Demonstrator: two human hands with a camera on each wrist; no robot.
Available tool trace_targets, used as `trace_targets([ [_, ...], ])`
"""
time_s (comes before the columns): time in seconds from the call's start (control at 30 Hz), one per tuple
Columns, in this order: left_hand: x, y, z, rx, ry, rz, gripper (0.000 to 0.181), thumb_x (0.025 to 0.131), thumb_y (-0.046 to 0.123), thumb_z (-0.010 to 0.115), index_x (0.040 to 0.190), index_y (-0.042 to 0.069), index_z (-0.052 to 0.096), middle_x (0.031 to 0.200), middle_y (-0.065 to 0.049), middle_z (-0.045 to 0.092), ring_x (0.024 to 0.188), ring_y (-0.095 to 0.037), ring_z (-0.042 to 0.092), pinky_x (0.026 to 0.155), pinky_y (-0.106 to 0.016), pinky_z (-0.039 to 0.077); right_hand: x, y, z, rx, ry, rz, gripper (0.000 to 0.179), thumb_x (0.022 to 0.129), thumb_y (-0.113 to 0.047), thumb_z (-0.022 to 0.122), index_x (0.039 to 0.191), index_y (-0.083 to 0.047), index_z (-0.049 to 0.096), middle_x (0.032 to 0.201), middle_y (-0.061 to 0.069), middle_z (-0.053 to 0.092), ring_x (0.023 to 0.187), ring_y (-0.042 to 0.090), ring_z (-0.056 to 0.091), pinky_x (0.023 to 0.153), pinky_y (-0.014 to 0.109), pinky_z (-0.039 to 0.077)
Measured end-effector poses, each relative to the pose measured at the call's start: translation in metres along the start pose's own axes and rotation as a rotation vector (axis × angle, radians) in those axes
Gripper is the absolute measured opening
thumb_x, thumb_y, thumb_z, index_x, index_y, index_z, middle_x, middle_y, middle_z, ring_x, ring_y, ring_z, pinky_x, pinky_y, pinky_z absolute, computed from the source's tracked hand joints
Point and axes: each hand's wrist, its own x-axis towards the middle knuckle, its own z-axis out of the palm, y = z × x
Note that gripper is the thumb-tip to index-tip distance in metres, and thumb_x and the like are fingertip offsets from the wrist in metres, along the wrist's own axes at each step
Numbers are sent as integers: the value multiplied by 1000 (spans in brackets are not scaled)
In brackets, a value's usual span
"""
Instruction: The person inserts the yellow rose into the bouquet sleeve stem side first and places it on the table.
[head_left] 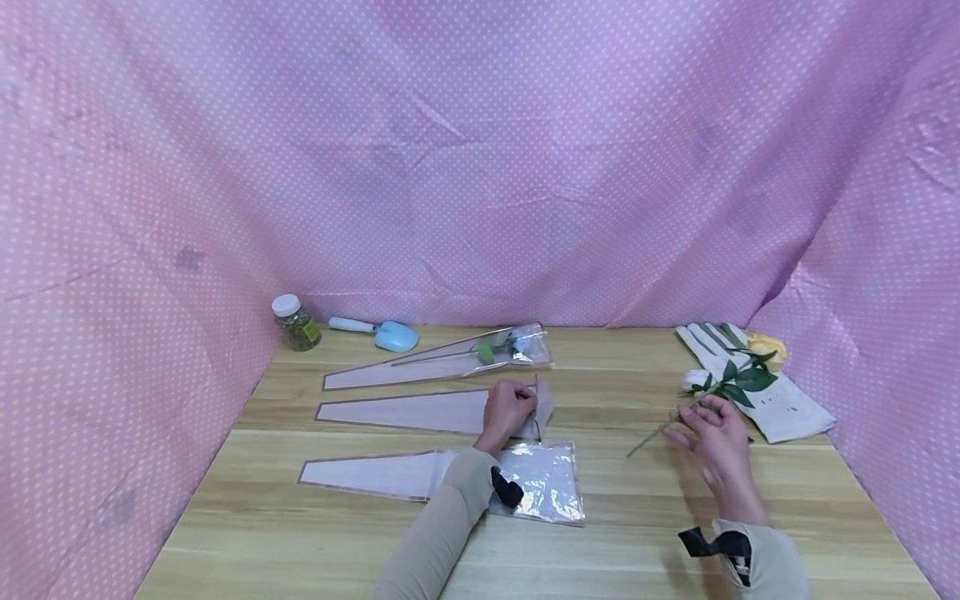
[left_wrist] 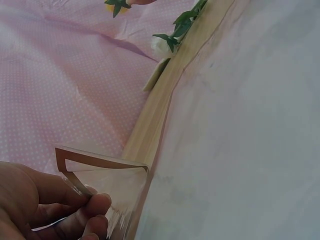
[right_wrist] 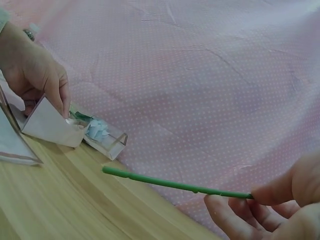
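My left hand (head_left: 508, 410) pinches the mouth edge of the middle clear flower sleeve (head_left: 420, 408), which has a brownish border. In the left wrist view the lifted sleeve edge (left_wrist: 105, 163) stands away from the other side, so the mouth gapes. Over on the right, my right hand (head_left: 716, 442) pinches the green stem (right_wrist: 170, 184) of a yellow rose (head_left: 768, 350) between thumb and fingers. The bare stem end points left towards the sleeves, with leaves (head_left: 750, 379) and bloom beyond the hand. A white rose (head_left: 696, 381) is beside it.
A sleeve (head_left: 360, 379) holding a blue rose (head_left: 519, 342) lies behind; another sleeve (head_left: 367, 473) lies in front, under the left forearm. White gloves (head_left: 795, 412) lie at the right. A jar (head_left: 298, 325) and a blue trowel (head_left: 395, 335) stand at back left, before pink cloth.
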Motion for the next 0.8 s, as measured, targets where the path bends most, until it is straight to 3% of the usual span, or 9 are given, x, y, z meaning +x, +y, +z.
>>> trace_targets([
  [0.37, 1, -1, 2, 13, 5, 0, 8, 76, 10, 71, 73, 13, 78, 71, 1, 74, 61, -3, 56, 56, -21, 44, 13, 9, 14, 369, 43, -44, 30, 92, 17, 51, 103, -7, 38, 73, 7, 66, 71, 22, 73, 64, 41, 63],
  [0.6, 1, -2, 2, 9, 2, -4, 8, 76, 10, 71, 73, 12, 78, 70, 1, 73, 60, -3, 55, 56, -21, 43, 21, 16, 22, 431, 182, -65, 29, 91, 19, 51, 106, -4, 40, 74, 8, 63, 67, 24, 71, 60, 42, 63],
  [0.8, 0, -1, 1, 13, 7, -2, 7, 76, 10, 72, 73, 13, 78, 70, 1, 73, 61, -4, 56, 57, -21, 44, 24, 23, 26, 513, 212, -147, 29, 90, 21, 52, 101, -4, 41, 73, 9, 61, 65, 24, 70, 58, 43, 62],
])
